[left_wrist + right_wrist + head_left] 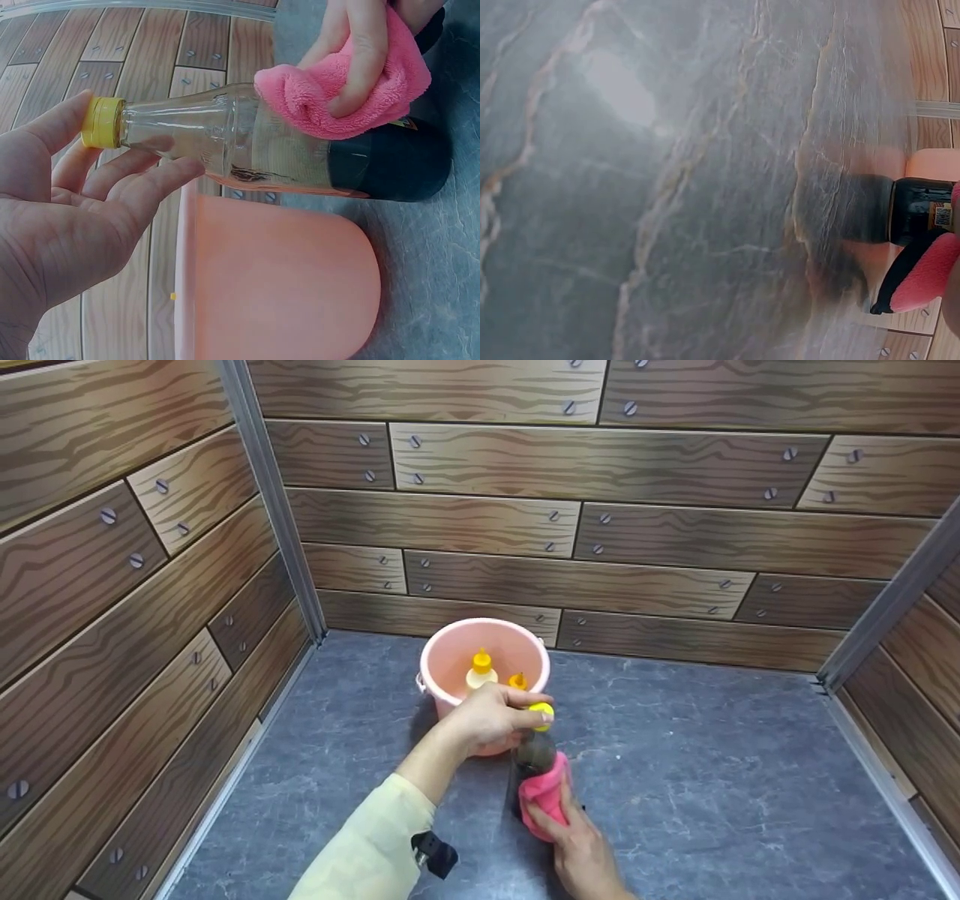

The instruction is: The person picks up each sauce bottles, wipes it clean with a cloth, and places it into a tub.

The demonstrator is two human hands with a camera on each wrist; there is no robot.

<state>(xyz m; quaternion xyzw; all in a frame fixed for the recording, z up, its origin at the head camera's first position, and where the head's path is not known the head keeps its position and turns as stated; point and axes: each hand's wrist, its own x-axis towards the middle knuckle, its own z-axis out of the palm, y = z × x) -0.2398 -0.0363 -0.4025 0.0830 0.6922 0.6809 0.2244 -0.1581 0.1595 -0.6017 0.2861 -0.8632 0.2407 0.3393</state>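
A clear glass bottle point(202, 135) with dark liquid in its lower part stands upright on the grey surface, close to the pink bucket point(289, 277). My left hand point(480, 721) pinches its yellow cap point(103, 122) between thumb and fingers, the other fingers lying beside the neck. With my right hand point(589, 855) I grip a folded pink cloth point(397, 71) and press it against the bottle's side. The cloth covers part of the label. In the right wrist view, the bottle's dark base point(911, 210) and the cloth's black edge point(892, 281) show at the right.
Inside the bucket stand a pale bottle point(481, 679) with a yellow nozzle and another orange-yellow nozzle top point(517, 681). Wood-print walls point(480, 521) rise at the back and both sides of the grey marbled surface point(712, 780). A small black device point(435, 855) sits at my left wrist.
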